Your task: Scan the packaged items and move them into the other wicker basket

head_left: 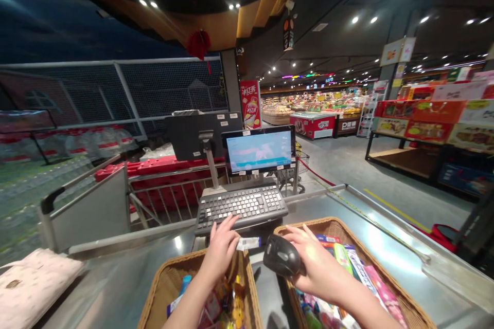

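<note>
My left hand [221, 252] hangs over a woven wicker basket [170, 282] packed with small colourful packets, its fingertips just short of a black POS keyboard [241, 208]. A small white-and-blue packet [248, 243] sticks out from its fingers, apparently pinched there. My right hand [314, 262] grips a black handheld barcode scanner [283, 256] above a second wicker basket [328, 229]. That basket holds boxes and pink and green packages [347, 272]. The scanner's nose points toward the packet.
A steel checkout counter [116, 262] runs beneath both baskets, with a pale padded pouch [34, 288] at its left. Behind the keyboard stands a monitor [258, 150] on a post. Metal railings, red baskets and lit supermarket displays lie beyond.
</note>
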{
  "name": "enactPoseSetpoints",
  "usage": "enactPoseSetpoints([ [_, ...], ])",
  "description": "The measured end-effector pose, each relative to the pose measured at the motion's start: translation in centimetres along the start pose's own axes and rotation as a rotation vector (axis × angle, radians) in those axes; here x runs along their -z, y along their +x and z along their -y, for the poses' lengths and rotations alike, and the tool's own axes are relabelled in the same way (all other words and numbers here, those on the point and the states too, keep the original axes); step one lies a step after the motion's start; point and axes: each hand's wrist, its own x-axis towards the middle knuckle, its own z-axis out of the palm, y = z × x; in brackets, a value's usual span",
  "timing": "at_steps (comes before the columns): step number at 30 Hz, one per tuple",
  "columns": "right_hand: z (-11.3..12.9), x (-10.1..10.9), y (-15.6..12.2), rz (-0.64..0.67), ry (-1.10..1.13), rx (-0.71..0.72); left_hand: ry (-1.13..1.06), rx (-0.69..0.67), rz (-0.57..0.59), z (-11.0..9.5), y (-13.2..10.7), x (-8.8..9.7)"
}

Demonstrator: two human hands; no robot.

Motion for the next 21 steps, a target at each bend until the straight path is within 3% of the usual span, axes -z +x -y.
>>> enactPoseSetpoints([
  [11, 3.3, -1.9, 2.0, 0.13, 0.037, 0.079, -0.006, 0.111, 0.034, 2.8, -6.6, 3.4],
  [21, 5.1, -3.7, 3.4, 0.147, 0.029, 0.12, -0.087, 0.26, 0.121, 5.4, -13.2, 2.0],
])
